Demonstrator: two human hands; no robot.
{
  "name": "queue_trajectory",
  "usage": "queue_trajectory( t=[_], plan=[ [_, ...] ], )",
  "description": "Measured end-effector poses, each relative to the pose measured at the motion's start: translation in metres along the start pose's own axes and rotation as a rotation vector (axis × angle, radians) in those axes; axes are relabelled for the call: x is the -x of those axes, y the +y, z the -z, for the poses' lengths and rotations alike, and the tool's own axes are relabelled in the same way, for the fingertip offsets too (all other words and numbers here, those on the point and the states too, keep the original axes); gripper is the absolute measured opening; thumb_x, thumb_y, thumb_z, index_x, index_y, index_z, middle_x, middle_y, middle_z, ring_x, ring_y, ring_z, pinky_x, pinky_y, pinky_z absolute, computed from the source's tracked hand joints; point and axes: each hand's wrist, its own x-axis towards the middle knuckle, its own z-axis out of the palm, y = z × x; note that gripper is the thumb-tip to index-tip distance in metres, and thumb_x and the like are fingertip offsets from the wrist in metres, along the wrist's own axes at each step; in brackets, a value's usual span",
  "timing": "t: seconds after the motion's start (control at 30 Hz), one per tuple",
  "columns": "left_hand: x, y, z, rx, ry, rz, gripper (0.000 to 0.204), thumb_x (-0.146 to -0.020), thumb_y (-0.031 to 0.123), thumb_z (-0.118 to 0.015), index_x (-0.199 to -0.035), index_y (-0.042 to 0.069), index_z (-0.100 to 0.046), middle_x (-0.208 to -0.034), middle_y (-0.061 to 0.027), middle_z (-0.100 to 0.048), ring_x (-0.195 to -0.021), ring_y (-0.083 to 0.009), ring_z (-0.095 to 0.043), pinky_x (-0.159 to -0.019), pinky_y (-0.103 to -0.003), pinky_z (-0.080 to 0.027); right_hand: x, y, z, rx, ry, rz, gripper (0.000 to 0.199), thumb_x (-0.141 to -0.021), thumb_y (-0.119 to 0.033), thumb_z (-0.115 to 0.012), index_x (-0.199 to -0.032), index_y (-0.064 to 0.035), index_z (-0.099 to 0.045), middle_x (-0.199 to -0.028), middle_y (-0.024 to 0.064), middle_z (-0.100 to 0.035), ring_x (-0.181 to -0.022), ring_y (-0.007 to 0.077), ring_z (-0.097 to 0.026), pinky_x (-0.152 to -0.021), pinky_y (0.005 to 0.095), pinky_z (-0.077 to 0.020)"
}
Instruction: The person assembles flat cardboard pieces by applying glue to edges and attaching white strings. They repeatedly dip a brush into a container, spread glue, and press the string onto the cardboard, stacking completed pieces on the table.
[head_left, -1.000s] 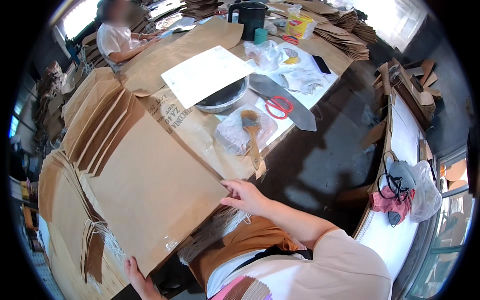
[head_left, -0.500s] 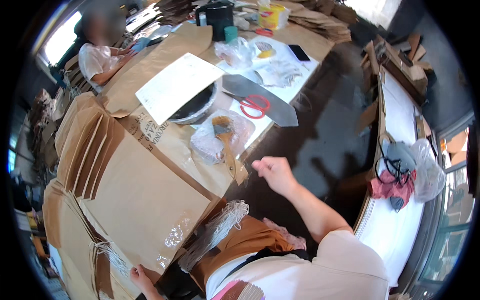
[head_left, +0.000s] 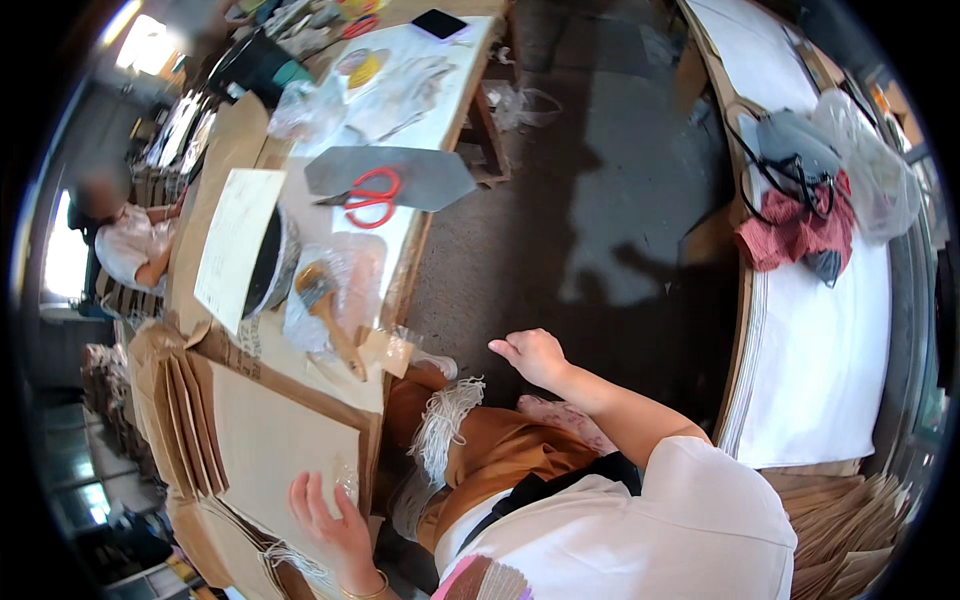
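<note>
My left hand (head_left: 328,520) lies flat, fingers spread, on a large brown paper sheet (head_left: 268,440) at the near end of the work table. My right hand (head_left: 532,355) hovers over the dark floor to the right of the table, fingers loosely apart and holding nothing. A bundle of white string (head_left: 442,428) rests on my lap between the two hands. A fan of folded brown paper bags (head_left: 175,410) lies just left of the sheet.
Further up the table (head_left: 440,150) are a wooden-handled brush (head_left: 325,305) on a clear plastic bag, red scissors (head_left: 368,196) on a grey sheet, a dark round pot (head_left: 268,262) covered by white paper, and a phone (head_left: 438,22). Another person (head_left: 130,245) sits at left. A cloth-covered bench (head_left: 830,330) with bags stands right.
My right hand left the paper sheet's edge and swung right, out over the floor. My head turned right, so the table slid to the left of the view. My left hand stays on the sheet.
</note>
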Motion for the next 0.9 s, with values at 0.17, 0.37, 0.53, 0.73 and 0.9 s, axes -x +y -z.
queue_trajectory(
  t=[0.17,0.37,0.53,0.73,0.9],
  plan=[
    [-0.039,0.064,-0.005,0.001,-0.109,-0.287,0.026,-0.083,0.004,-0.062,-0.108,-0.001,-0.057,-0.115,-0.0189,-0.055,-0.111,-0.0393,-0.050,-0.094,-0.048,-0.041,0.016,0.054,-0.015,-0.291,0.153,0.036,0.029,-0.086,-0.028,-0.060,-0.074,-0.0026,-0.065,-0.071,0.0192,-0.064,-0.070,0.0373,-0.063,-0.064,0.0460,-0.0502],
    [-0.058,0.101,-0.007,-0.046,-0.162,-0.484,0.024,-0.081,0.007,-0.063,-0.103,-0.002,-0.059,-0.110,-0.0173,-0.058,-0.108,-0.0380,-0.053,-0.089,-0.048,-0.043,0.035,0.078,-0.008,-0.187,0.041,-0.167,0.025,-0.086,-0.027,-0.060,-0.077,-0.0048,-0.067,-0.071,0.0182,-0.065,-0.071,0.0375,-0.063,-0.065,0.0457,-0.0505],
    [-0.048,0.106,-0.016,0.107,-0.268,-0.459,0.023,-0.080,0.006,-0.064,-0.102,-0.002,-0.060,-0.107,-0.0176,-0.060,-0.104,-0.0372,-0.056,-0.088,-0.046,-0.045,0.046,0.090,-0.006,-0.250,-0.054,-0.153,0.022,-0.085,-0.024,-0.061,-0.078,-0.0055,-0.069,-0.074,0.0168,-0.066,-0.073,0.0357,-0.064,-0.067,0.0444,-0.0509],
    [0.027,0.071,-0.078,0.264,-0.555,-0.253,0.046,-0.077,0.019,-0.071,-0.113,-0.006,-0.055,-0.116,-0.0238,-0.058,-0.111,-0.0410,-0.053,-0.098,-0.045,-0.042,0.043,0.090,-0.024,-0.226,-0.005,0.056,0.014,-0.080,-0.018,-0.062,-0.083,-0.0060,-0.070,-0.077,0.0145,-0.068,-0.074,0.0325,-0.065,-0.070,0.0394,-0.0521],
    [0.068,0.037,-0.107,0.252,-0.602,-0.063,0.065,-0.077,0.032,-0.072,-0.121,-0.010,-0.049,-0.125,-0.0287,-0.052,-0.121,-0.0440,-0.045,-0.104,-0.046,-0.037,0.041,0.067,-0.024,-0.086,-0.088,0.094,0.025,-0.084,-0.028,-0.063,-0.073,-0.0055,-0.067,-0.069,0.0151,-0.065,-0.068,0.0333,-0.064,-0.064,0.0421,-0.0514]
  ],
)
